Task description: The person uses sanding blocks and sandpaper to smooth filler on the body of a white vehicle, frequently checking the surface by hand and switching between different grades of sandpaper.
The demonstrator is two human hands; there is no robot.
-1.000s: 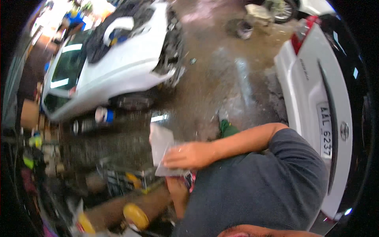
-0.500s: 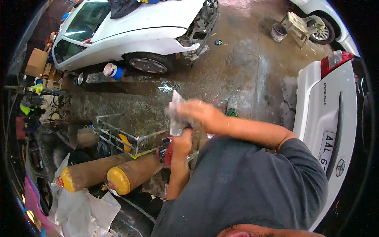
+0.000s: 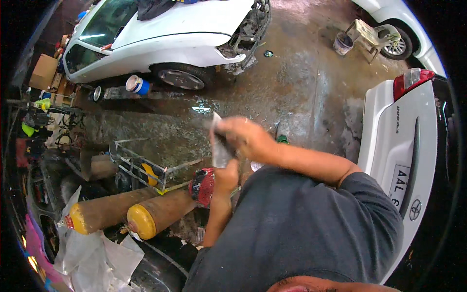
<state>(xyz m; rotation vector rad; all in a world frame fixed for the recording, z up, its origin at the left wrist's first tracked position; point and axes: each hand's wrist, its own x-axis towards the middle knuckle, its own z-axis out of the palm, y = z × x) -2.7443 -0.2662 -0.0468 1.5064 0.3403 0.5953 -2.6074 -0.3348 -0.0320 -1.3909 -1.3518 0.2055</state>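
Observation:
My left hand (image 3: 226, 177) is closed on the lower end of a flat grey plate (image 3: 221, 155) with a pointed top, holding it up in front of my body. My right hand (image 3: 247, 138) is closed, its fingers against the upper part of the plate. Motion blurs those fingers, and whatever they grip is hidden. Beside my left wrist, lower down, is a rounded red-and-black thing (image 3: 202, 187) whose kind I cannot make out.
Two brown gas cylinders with yellow ends (image 3: 142, 221) lie at the left by a metal frame (image 3: 138, 165). A white car (image 3: 185, 44) lacking its front bumper stands ahead, near a blue-and-white bucket (image 3: 137, 84). Another car's rear (image 3: 389, 131) is close at right. Farther off are a chair (image 3: 368, 35) and a pail (image 3: 343, 43).
My right hand has shifted slightly across the plate, and the plate's face is turned a little differently. The whole view has moved slightly.

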